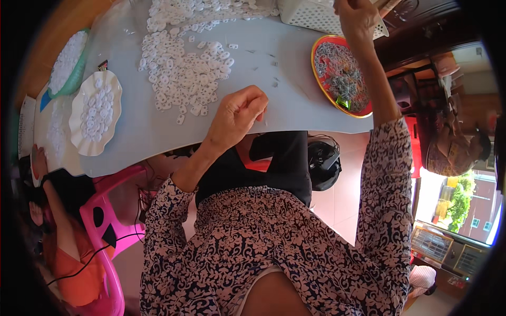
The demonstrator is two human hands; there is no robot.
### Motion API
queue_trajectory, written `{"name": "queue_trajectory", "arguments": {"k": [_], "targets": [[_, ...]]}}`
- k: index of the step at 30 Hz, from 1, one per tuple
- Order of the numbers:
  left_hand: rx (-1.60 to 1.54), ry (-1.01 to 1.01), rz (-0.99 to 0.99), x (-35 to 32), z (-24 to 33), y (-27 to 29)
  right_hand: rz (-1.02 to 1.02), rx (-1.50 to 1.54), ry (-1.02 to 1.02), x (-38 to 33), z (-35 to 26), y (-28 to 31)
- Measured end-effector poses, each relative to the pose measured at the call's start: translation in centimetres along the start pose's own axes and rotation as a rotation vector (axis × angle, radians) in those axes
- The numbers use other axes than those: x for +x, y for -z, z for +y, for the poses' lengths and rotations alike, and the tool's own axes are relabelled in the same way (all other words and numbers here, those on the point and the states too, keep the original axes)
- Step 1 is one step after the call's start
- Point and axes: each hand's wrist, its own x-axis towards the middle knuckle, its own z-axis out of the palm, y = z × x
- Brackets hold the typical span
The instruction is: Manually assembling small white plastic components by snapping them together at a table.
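Fingers [256, 101] curl inward on the left hand [236, 118], bunch on the right hand [359, 23], far right; can't tell if pinching. Far white tags [179, 79] look light, stiff: hold by rims.

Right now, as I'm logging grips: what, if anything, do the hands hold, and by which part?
It cannot be told: the left hand is curled, and the picture's top edge crops the right hand.

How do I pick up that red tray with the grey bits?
Probably grip the tray by its yellow rim, coming from the left. That edge shows plainly, while the right forearm hides part of the opposite side. Loose grey bits lie inside, so keep it level.
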Motion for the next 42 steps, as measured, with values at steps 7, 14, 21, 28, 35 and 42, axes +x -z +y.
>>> {"name": "queue_trajectory", "arguments": {"k": [7,14,21,28,35,42], "targets": [[-0.160,-0.009,0.059,-0.6,-0.2,-0.1,-0.313,-0.189,0.441,-1.4,-1.4,-4.3],[-0.105,-0.075,0.021,-0.5,0.4,-1.0,-0.806,-0.230,0.525,-7.3,0.4,-8.8],[-0.089,-0.105,0.017,-0.5,0.5,-1.0,-0.843,-0.327,0.564,-7.7,0.5,-10.2],[-0.026,-0.040,0.015,-0.5,0.3,-0.9,-0.937,-0.399,0.492,-6.1,-0.2,-11.3],[-0.023,-0.072,0.056,-0.6,-0.1,-1.0,-0.850,-0.313,0.477,-6.6,0.6,-10.8],[-0.082,-0.107,0.243,0.2,0.8,-0.2,-0.923,0.198,-0.230,-9.2,-0.9,-5.5]]}}
